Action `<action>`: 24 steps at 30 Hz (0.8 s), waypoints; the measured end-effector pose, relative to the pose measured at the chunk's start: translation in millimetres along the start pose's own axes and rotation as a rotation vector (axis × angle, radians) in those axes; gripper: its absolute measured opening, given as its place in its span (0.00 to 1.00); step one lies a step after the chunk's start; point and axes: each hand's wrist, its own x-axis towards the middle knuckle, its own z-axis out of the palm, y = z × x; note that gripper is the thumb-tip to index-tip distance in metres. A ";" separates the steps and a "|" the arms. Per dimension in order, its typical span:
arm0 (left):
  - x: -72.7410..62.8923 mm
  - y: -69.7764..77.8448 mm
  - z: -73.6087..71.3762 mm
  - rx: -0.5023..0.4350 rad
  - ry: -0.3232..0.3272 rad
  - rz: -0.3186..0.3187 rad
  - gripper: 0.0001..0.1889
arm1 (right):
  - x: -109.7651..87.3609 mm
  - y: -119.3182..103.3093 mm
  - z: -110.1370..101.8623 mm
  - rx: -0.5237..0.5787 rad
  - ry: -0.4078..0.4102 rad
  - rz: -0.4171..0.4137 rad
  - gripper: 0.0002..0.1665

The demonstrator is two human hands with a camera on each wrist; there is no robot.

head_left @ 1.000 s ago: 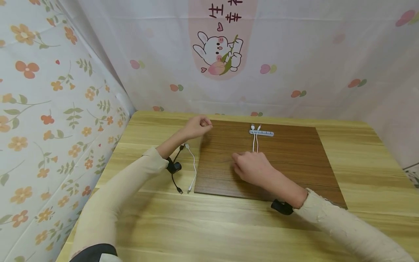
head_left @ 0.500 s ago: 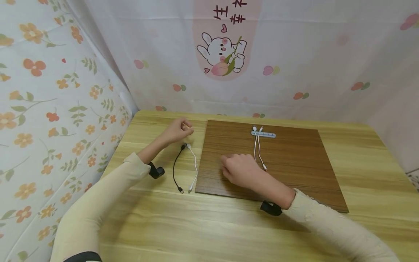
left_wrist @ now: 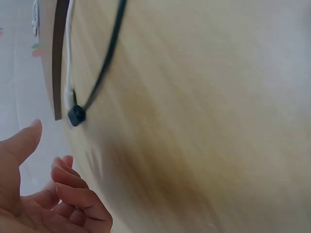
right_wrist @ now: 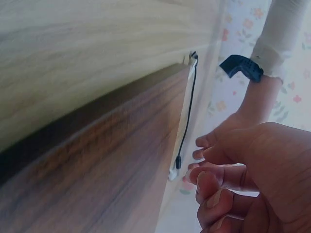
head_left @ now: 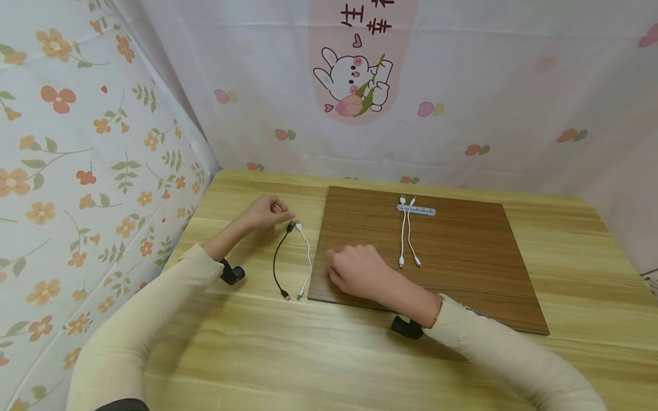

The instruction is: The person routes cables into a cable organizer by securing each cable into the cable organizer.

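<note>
Ctr-left of frame, L hand (head_left: 268, 212) & R hand (head_left: 356, 270) loosely curled, pinching nothing; blk cable (head_left: 275, 264) & wht cable (head_left: 311, 260) ends adjacent, so a sloppy grab may drag both.

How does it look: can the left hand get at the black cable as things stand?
Probably yes: the left hand appears to hold nothing and is near one end of the black cable, with nothing visible between them. The neighbouring white cable lies on its far side.
</note>
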 end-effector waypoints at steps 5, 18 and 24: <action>-4.1 -4.4 -0.7 0.041 0.006 0.002 0.16 | 7.5 -10.1 4.3 0.010 -0.012 -0.017 0.08; -2.4 -8.3 7.6 0.061 -0.022 0.012 0.13 | 26.4 -35.8 11.4 -0.016 -0.057 -0.066 0.12; -0.3 -6.7 8.2 0.076 -0.031 0.011 0.12 | 32.2 -45.0 13.0 -0.056 -0.064 -0.072 0.12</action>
